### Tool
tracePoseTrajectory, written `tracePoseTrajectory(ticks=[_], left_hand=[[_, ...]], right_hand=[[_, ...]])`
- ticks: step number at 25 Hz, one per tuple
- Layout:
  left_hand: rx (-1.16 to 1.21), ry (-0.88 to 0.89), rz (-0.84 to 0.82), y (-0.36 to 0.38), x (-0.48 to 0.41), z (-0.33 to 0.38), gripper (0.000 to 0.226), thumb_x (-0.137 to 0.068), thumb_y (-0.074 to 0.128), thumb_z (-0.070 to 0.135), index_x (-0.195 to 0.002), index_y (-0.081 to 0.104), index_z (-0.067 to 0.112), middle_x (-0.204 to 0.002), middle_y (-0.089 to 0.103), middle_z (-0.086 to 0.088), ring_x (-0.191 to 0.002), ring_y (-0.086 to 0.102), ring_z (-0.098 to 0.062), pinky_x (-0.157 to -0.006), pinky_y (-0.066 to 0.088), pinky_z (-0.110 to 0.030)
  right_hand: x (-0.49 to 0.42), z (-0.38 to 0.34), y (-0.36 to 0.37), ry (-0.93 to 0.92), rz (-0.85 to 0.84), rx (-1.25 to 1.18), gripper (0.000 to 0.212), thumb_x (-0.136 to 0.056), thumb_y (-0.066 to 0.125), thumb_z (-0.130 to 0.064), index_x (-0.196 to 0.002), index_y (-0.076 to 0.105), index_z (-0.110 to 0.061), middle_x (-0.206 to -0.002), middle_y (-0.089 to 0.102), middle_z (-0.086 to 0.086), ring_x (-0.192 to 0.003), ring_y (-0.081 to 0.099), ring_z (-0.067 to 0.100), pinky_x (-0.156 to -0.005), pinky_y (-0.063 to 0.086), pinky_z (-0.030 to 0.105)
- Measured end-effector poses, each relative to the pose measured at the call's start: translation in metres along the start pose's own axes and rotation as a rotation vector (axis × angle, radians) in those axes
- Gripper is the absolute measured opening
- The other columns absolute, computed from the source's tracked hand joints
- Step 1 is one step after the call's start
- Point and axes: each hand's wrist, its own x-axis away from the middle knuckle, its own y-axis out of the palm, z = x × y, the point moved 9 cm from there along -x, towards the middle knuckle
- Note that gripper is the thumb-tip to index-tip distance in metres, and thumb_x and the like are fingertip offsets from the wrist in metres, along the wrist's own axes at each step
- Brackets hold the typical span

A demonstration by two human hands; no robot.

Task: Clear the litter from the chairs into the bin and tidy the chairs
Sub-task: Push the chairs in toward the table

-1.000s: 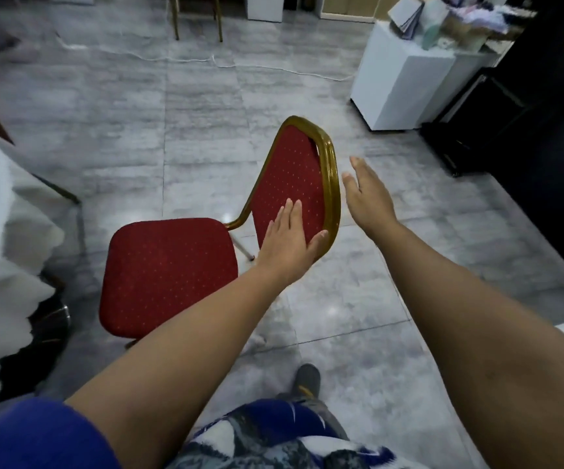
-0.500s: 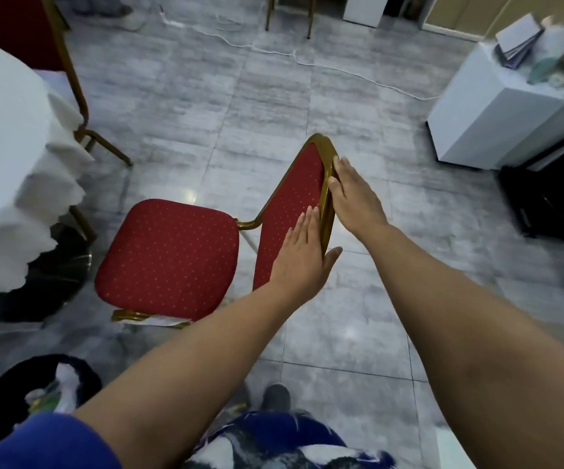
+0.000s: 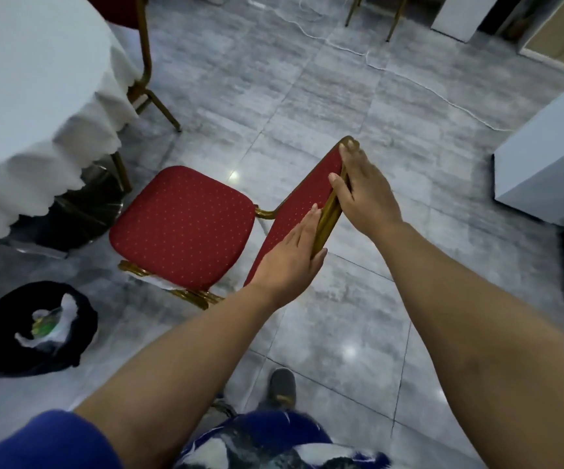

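Note:
A red padded chair (image 3: 182, 225) with a gold frame stands on the grey floor, its seat bare and facing the white-clothed table (image 3: 27, 96). My right hand (image 3: 363, 187) grips the gold top rail of the backrest, thumb on the red front. My left hand (image 3: 290, 255) holds the lower part of the same rail, fingers flat on the red padding and thumb behind. A black bin (image 3: 33, 328) sits on the floor at lower left, with white and green litter inside.
Another gold chair frame (image 3: 145, 69) stands behind the table. A white cabinet (image 3: 544, 164) is at the right, and a white cable (image 3: 409, 76) runs across the floor beyond. My shoe (image 3: 282, 387) is below the chair. White scrap lies under the seat's front rail.
My right hand went from hovering beside the backrest to gripping its top rail. The view swung left and down, bringing the table and the bin into sight.

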Motion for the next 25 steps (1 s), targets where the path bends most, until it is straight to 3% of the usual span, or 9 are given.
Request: tracePoseTrajectory(ticks=[3,6,10,16,19,23,25], left_hand=[[-0.038,0.01,0.035,-0.006,0.0,-0.001,0.065,-0.099,0.03,0.05,-0.153,0.003,0.027,-0.161,0.019,0.003,-0.137,0.041,-0.019,-0.094,0.049,-0.035],[-0.074,0.007,0.037,-0.014,-0.003,-0.005,0.066,-0.099,0.032,0.049,-0.154,0.002,0.025,-0.161,0.018,0.003,-0.14,0.035,-0.016,-0.101,0.04,-0.029],[-0.086,-0.045,0.037,-0.03,-0.007,-0.022,0.068,-0.101,0.035,0.046,-0.154,-0.001,0.024,-0.161,0.018,0.003,-0.141,0.033,-0.016,-0.106,0.038,-0.031],[-0.106,-0.111,0.117,-0.069,-0.007,-0.063,0.064,-0.102,0.033,0.044,-0.154,0.0,0.028,-0.16,0.021,0.003,-0.14,0.035,-0.017,-0.102,0.044,-0.033],[-0.124,-0.141,0.129,-0.089,-0.008,-0.091,0.064,-0.102,0.033,0.043,-0.154,0.001,0.027,-0.161,0.019,0.004,-0.14,0.033,-0.014,-0.102,0.042,-0.03],[-0.158,-0.164,0.126,-0.112,-0.014,-0.127,0.063,-0.102,0.031,0.044,-0.154,0.002,0.026,-0.161,0.016,0.006,-0.143,0.025,-0.011,-0.107,0.028,-0.022],[-0.195,-0.168,0.124,-0.128,-0.017,-0.148,0.063,-0.102,0.031,0.043,-0.155,0.004,0.023,-0.161,0.017,0.005,-0.143,0.02,-0.006,-0.109,0.01,-0.01]], right_hand=[[-0.011,-0.004,0.001,-0.036,0.07,-0.128,0.056,-0.102,0.034,-0.043,-0.153,0.03,-0.019,-0.163,0.019,0.0,-0.151,0.009,0.017,-0.122,0.014,0.039],[-0.018,-0.011,0.004,-0.06,0.117,-0.193,0.054,-0.102,0.036,-0.04,-0.15,0.037,-0.015,-0.161,0.026,0.001,-0.151,0.013,0.018,-0.122,0.014,0.037],[-0.038,-0.029,0.013,-0.125,0.103,-0.195,0.056,-0.1,0.032,-0.041,-0.149,0.039,-0.014,-0.16,0.03,0.002,-0.151,0.012,0.02,-0.123,0.014,0.039],[-0.079,-0.08,0.035,-0.28,0.064,-0.127,0.054,-0.101,0.032,-0.035,-0.149,0.038,-0.011,-0.159,0.03,0.003,-0.151,0.012,0.02,-0.12,0.003,0.03],[-0.099,-0.112,0.046,-0.356,0.052,-0.11,0.053,-0.101,0.033,-0.033,-0.148,0.039,-0.009,-0.159,0.031,0.006,-0.151,0.013,0.022,-0.122,0.006,0.035],[-0.127,-0.147,0.06,-0.401,0.041,-0.105,0.053,-0.1,0.033,-0.032,-0.148,0.04,-0.009,-0.159,0.031,0.006,-0.151,0.013,0.023,-0.123,0.008,0.039],[-0.141,-0.165,0.069,-0.405,0.033,-0.094,0.053,-0.101,0.033,-0.032,-0.148,0.039,-0.009,-0.159,0.03,0.006,-0.151,0.012,0.023,-0.123,0.007,0.039]])
